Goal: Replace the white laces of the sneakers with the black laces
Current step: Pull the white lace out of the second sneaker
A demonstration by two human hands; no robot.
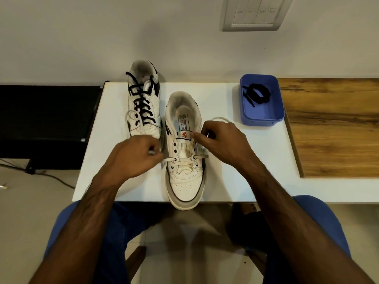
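White lace half out of the near sneaker (185,160)

I see my left hand (133,155) pinching the white lace (184,160) at nine o'clock; my right hand (222,140) grips its three-o'clock strand. It runs crosswise through the lowest eyelets.

Two bare forearms reach forward from the bottom of the view, rising from the lower left and lower right and angling inward toward each other over the near edge of the table. The bare left hand (136,154) sits back-up, knuckles toward the camera, its fingers curled tightly inward with the fingertips pressed together in a pinch at its right side. The bare right hand (222,140) lies slightly farther from the body, also back-up, with its wrist bent inward. Its thumb (200,136) stretches out to the left, while the remaining fingers curl under the palm. The hands are near each other but apart, not touching.
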